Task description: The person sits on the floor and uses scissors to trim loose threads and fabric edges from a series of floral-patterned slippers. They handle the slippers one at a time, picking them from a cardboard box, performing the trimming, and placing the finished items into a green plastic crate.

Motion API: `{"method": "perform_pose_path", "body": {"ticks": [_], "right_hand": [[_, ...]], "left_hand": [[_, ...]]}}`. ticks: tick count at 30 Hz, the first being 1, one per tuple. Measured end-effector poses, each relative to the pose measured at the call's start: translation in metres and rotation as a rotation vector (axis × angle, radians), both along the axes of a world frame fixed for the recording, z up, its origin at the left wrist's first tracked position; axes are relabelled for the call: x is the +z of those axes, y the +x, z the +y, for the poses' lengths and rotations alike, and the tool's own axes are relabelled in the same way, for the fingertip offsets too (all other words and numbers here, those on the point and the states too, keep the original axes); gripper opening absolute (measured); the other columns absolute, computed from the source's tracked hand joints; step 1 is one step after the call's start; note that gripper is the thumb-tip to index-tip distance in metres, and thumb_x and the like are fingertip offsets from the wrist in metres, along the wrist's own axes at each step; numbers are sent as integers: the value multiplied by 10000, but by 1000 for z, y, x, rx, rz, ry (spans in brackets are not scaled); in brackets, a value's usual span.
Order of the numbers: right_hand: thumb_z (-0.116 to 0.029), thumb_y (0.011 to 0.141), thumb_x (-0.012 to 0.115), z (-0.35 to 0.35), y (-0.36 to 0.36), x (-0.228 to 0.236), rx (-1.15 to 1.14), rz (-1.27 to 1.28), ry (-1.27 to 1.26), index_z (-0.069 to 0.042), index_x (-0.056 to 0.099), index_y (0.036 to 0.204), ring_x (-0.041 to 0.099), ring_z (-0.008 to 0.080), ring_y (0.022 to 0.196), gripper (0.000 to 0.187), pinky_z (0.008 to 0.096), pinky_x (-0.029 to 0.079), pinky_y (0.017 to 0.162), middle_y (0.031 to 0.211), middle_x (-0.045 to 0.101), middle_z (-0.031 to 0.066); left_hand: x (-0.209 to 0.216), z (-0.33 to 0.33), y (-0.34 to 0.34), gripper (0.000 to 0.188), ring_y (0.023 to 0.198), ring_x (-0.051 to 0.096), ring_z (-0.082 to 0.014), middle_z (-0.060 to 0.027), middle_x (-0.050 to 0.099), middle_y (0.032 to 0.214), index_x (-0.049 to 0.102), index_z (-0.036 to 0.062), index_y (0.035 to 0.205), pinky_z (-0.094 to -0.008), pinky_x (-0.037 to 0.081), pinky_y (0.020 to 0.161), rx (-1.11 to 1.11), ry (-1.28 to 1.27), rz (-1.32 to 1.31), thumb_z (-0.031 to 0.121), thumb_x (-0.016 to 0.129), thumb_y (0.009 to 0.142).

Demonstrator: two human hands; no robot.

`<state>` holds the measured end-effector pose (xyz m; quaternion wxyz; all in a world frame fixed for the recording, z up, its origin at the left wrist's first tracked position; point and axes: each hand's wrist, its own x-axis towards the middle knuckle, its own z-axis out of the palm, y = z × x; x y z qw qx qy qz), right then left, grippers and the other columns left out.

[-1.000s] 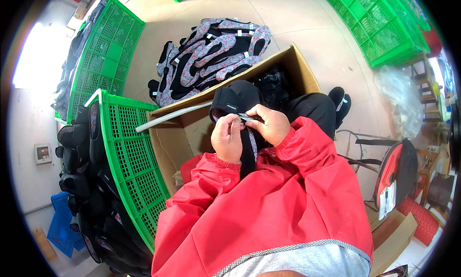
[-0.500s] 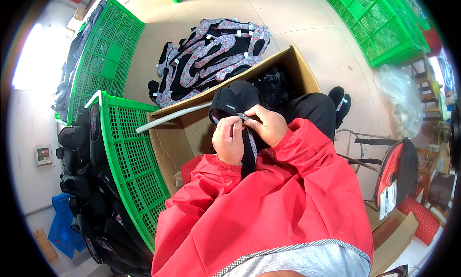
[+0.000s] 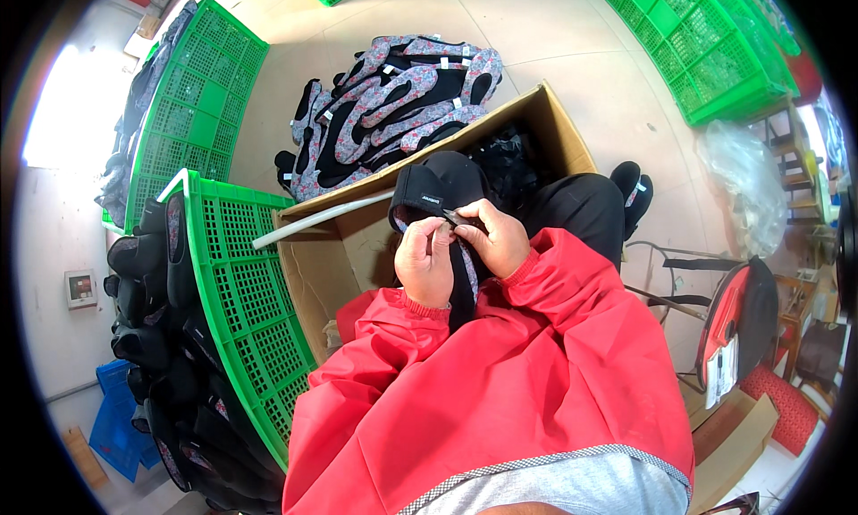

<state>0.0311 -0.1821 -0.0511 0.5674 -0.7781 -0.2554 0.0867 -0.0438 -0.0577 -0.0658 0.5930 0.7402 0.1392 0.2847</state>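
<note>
At the centre of the frame both hands meet over a black fabric slipper upper with a patterned lining. The left hand is curled nearly closed, its fingertips pinching the edge of the black piece, a strip of which hangs down between the two wrists. The right hand is likewise closed, thumb and fingers pinched on a small dark metal tool, which touches the fabric just beside the left fingertips; what kind of tool it is cannot be told. Both forearms come up from the lower edge in red jacket sleeves.

The black piece sits just above an open brown cardboard box, which holds more dark pieces in its upper right corner. A white tube lies along the box's left rim. Left of the box stands a green plastic lattice crate, with black slipper parts stacked against it at the lower left of the frame. Above the box, on the floor, lies a heap of flowered grey-and-black slipper pieces. More green crates fill the upper right. At the right edge a red and black reel of strap stands near the person's knee.
</note>
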Motion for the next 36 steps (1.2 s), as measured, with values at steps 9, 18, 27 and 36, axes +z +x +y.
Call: {"method": "perform_pose_path", "body": {"ticks": [9,18,27,36], "right_hand": [[-217,877,692,2,0,-7,-1,-20,51,-71,612,1034,682,330,836,229,371,525,693,923,689,136],[-214,875,687,2,3,-4,3,-33,2,-77,611,1013,674,343,825,209,382,520,685,907,689,132],[-218,881,693,-1,1,-11,6,36,77,-58,616,1032,680,310,809,233,361,518,691,907,690,127],[-213,748,842,-6,-28,-52,-67,441,271,-36,563,1026,510,77,685,432,236,444,614,813,552,13]], "left_hand": [[2,1,2,50,743,614,-105,-41,628,850,602,-25,991,-229,511,708,4,23,-1,-4,598,945],[2,2,2,46,734,613,-96,-37,622,843,606,-20,981,-226,513,698,12,91,29,-5,607,938],[9,-1,2,53,765,624,-92,-50,656,879,604,-24,980,-222,520,705,3,-147,2,22,595,956],[96,-3,73,52,717,627,-281,-100,645,787,672,42,850,-355,499,666,-246,697,-2,63,689,805]]}}
